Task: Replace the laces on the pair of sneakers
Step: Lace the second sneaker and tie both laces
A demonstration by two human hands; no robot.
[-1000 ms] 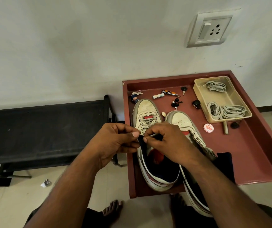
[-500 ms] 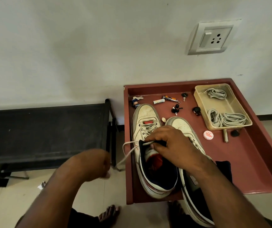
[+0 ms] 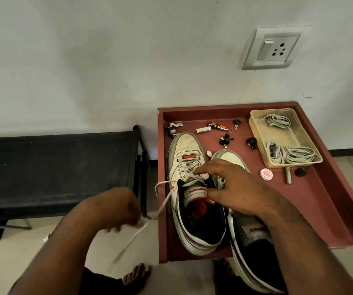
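Left hand (image 3: 119, 209), blurred, curled round the free end of the old lace (image 3: 160, 206), off the left edge of the tray (image 3: 331, 209). Lace runs from the top eyelets out left in a loop, then down-left through the fist, tail hanging toward the floor. Right hand (image 3: 235, 188) spread over the collar and tongue of the left sneaker (image 3: 192, 188), thumb and fingers steadying it by the top eyelets; whether it pinches the lace, cannot tell. Sneaker lies toe far, heel near, long axis running away from the person; right sneaker (image 3: 248, 231) just beside it, mostly under the right forearm. Judgement: unlacing step, upper rows loose, lower rows still crossed. Key relation: lace exits left of the shoe, left hand is nearer that end, so the pull goes left and near while the right hand holds the shoe. Far right in the tray, a plastic tub (image 3: 299, 135) holds coiled grey laces (image 3: 290, 154), well apart from both hands. Small keys and trinkets lie along the far edge.
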